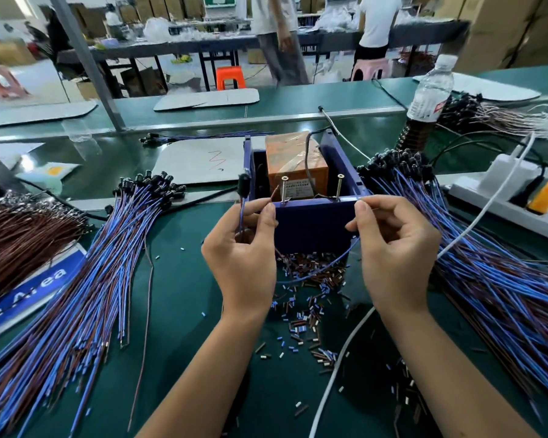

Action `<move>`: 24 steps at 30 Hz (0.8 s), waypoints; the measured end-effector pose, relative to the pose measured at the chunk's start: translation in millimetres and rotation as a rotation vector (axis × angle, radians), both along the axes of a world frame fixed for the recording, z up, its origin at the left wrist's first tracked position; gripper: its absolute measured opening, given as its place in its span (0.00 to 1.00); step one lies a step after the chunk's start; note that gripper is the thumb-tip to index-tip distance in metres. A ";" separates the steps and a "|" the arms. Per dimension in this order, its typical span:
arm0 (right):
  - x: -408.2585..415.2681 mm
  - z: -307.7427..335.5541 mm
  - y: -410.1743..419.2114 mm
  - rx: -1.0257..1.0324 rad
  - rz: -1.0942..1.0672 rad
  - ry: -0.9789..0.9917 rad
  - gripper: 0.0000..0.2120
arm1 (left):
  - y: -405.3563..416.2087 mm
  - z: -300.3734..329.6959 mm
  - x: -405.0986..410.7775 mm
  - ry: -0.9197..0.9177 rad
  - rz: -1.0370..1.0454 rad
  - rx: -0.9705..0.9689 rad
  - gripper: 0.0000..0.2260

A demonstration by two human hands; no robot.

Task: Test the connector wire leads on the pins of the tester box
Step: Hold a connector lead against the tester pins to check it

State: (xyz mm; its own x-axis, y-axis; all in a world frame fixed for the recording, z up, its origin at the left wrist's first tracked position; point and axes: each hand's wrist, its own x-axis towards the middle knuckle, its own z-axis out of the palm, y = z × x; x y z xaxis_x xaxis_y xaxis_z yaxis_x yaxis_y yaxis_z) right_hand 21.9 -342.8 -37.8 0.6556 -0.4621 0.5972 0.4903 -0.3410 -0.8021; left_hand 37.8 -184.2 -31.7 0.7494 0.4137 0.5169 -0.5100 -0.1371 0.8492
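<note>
Wire [317,269], thin, light and floppy, sags in front of the tester box [314,224], its two ends pinched shut by left hand [244,251] and right hand [396,248] just behind the stripped tips, near the screws [284,189].

1. The table [184,298] is dark green.
2. The tester box [314,222] at the centre has dark blue-purple walls; inside it sits an orange block [293,165] with a pale label.
3. The wire bundles at 9 o'clock [86,279] and 3 o'clock [494,279] are blue mixed with brown, tipped with black connectors.
4. At far 9 o'clock a brown bundle [19,235] lies over a blue sign [32,292] with white letters.
5. Cut insulation scraps [307,298] at 6 o'clock are blue, brown and white.
6. At 2 o'clock, a white power strip [500,203] carries an orange-yellow plug [546,197].
7. At 1 o'clock, a clear bottle [431,90] has a white cap and a red-and-white label.
8. At 12 o'clock, far off, stands an orange stool [230,77].
</note>
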 end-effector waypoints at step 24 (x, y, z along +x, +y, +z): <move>9.0 -9.8 2.8 -0.081 0.046 0.012 0.10 | -0.9 -4.1 -1.1 0.001 0.082 0.164 0.06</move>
